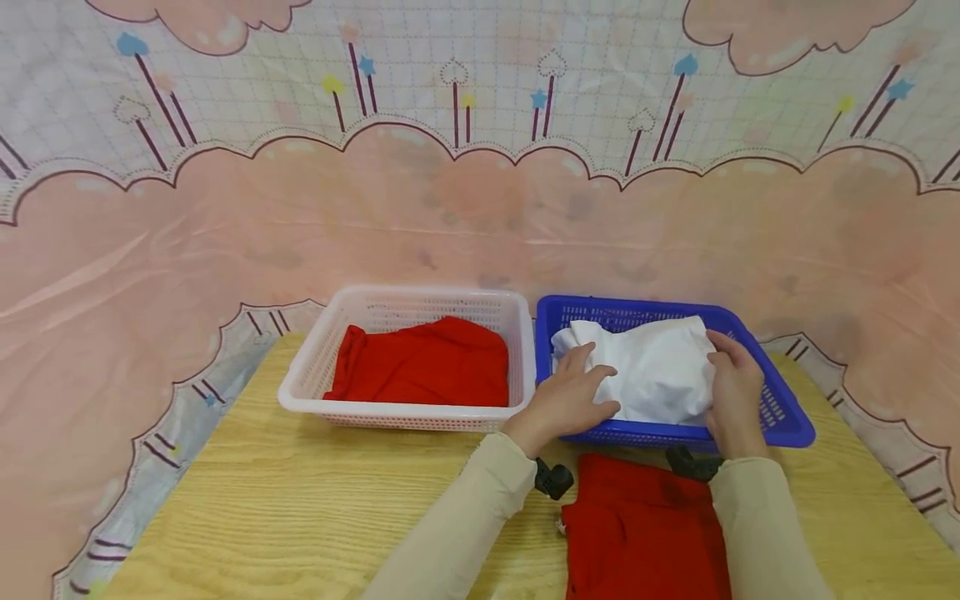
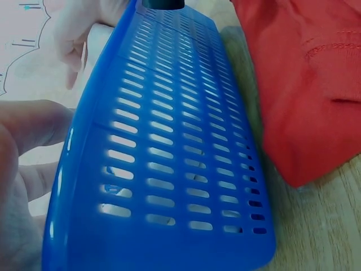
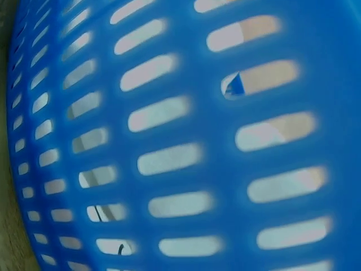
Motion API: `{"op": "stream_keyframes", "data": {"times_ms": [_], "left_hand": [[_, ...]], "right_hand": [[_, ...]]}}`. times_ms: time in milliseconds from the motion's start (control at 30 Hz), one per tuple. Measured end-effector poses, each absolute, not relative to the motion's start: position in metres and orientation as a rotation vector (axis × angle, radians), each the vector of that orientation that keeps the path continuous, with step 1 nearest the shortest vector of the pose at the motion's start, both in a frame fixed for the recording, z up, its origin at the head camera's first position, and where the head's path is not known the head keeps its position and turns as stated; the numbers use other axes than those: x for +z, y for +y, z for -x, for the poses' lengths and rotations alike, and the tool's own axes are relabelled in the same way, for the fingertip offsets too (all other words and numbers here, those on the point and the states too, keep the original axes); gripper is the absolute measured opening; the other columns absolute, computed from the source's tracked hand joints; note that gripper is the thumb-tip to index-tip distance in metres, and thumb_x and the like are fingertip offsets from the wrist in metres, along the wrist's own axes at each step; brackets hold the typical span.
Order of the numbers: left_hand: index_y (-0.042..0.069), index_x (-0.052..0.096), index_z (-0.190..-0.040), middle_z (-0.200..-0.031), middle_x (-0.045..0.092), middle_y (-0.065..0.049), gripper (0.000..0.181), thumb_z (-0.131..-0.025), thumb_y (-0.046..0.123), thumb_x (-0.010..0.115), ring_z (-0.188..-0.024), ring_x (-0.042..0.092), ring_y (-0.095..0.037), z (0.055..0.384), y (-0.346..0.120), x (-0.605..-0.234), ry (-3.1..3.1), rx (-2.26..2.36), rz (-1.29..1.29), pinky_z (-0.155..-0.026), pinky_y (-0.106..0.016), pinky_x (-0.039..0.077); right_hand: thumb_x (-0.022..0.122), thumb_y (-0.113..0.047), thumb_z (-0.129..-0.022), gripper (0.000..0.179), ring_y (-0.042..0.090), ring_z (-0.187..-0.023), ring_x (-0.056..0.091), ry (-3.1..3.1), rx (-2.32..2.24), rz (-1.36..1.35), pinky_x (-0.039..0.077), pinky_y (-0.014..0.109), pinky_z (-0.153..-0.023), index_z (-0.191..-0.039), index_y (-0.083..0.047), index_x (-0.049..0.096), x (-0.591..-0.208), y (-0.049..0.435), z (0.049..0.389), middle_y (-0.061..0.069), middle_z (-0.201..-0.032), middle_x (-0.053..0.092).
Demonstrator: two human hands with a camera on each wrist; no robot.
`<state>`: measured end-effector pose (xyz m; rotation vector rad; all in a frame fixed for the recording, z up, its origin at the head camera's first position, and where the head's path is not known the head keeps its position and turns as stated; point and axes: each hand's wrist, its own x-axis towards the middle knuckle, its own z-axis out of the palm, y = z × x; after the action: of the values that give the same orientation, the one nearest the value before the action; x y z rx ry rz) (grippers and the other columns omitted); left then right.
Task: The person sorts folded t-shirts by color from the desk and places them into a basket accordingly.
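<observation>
A bundled white cloth (image 1: 660,367) lies in the blue plastic basket (image 1: 783,408). My left hand (image 1: 573,396) reaches over the basket's front rim, its fingers spread and loosely bent at the cloth's left part. At the cloth's right edge is my right hand (image 1: 737,392), its fingertips against the fabric; whether they pinch it is unclear. In the left wrist view, left-hand fingers (image 2: 34,130) show behind the rim, and the right hand (image 2: 84,28) is farther back. The basket's slotted wall (image 3: 220,130) fills the right wrist view, hiding the right hand.
A white basket (image 1: 307,375) with red cloth (image 1: 427,362) inside stands left of the blue one. Another red cloth (image 1: 645,533) with stitched seams lies on the wooden table (image 1: 315,508) before the blue basket. A patterned curtain (image 1: 450,208) hangs behind.
</observation>
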<state>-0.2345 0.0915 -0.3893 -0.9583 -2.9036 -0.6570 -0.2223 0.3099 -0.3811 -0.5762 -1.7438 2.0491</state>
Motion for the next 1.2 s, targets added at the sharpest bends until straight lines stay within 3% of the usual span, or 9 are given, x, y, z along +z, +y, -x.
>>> {"op": "stream_keyframes", "data": {"times_ms": [333, 467, 600, 833, 1000, 1200], "left_hand": [[0.03, 0.051, -0.124, -0.146, 0.018, 0.0, 0.042, -0.085, 0.045, 0.052, -0.129, 0.025, -0.019, 0.233, 0.09, -0.389, -2.904, -0.636, 1.023, -0.093, -0.042, 0.037], [0.03, 0.052, -0.124, -0.147, 0.016, 0.0, 0.046, -0.083, 0.05, 0.052, -0.13, 0.021, -0.019, 0.233, 0.09, -0.39, -2.873, -0.626, 1.055, -0.094, -0.043, 0.036], [0.03, 0.052, -0.124, -0.146, 0.016, 0.0, 0.051, -0.08, 0.058, 0.05, -0.131, 0.018, -0.019, 0.233, 0.09, -0.392, -2.854, -0.599, 1.082, -0.097, -0.043, 0.033], [0.033, 0.057, -0.118, -0.137, 0.035, 0.012, 0.045, -0.081, 0.057, 0.049, -0.125, 0.029, -0.011, 0.233, 0.085, -0.397, -2.766, -0.639, 1.21, -0.099, -0.035, 0.031], [0.031, 0.06, -0.114, -0.124, 0.048, 0.014, 0.038, -0.085, 0.052, 0.047, -0.117, 0.039, -0.006, 0.226, 0.078, -0.4, -2.645, -0.654, 1.328, -0.098, -0.026, 0.031], [0.032, 0.06, -0.112, -0.114, 0.054, 0.018, 0.033, -0.088, 0.049, 0.045, -0.108, 0.045, -0.001, 0.211, 0.065, -0.405, -2.568, -0.764, 1.346, -0.095, -0.023, 0.033]], "right_hand": [[0.039, -0.001, -0.092, 0.03, 0.016, -0.104, 0.053, -1.414, 2.026, 0.517, 0.035, 0.025, -0.095, -0.107, -0.004, 0.064, -0.383, 0.308, 0.224, 0.005, -0.108, 0.06], [0.041, 0.003, -0.09, 0.027, 0.017, -0.083, 0.059, -1.328, 1.992, 0.48, 0.043, 0.023, -0.081, -0.095, -0.001, 0.068, -0.384, 0.307, 0.222, 0.007, -0.091, 0.064], [0.043, 0.004, -0.089, 0.023, 0.018, -0.06, 0.056, -1.244, 1.946, 0.377, 0.046, 0.023, -0.062, -0.092, 0.006, 0.065, -0.385, 0.305, 0.217, 0.01, -0.078, 0.063], [0.043, 0.006, -0.087, 0.02, 0.018, -0.04, 0.041, -1.09, 1.95, 0.192, 0.034, 0.021, -0.035, -0.084, 0.014, 0.06, -0.387, 0.302, 0.212, 0.013, -0.063, 0.054], [0.04, 0.007, -0.086, 0.021, 0.018, -0.035, 0.037, -1.113, 1.942, 0.125, 0.027, 0.022, -0.029, -0.082, 0.018, 0.058, -0.387, 0.301, 0.212, 0.013, -0.059, 0.053], [0.041, 0.005, -0.087, 0.022, 0.019, -0.036, 0.037, -1.156, 1.958, 0.123, 0.029, 0.022, -0.03, -0.082, 0.017, 0.058, -0.388, 0.301, 0.212, 0.013, -0.059, 0.053]]}}
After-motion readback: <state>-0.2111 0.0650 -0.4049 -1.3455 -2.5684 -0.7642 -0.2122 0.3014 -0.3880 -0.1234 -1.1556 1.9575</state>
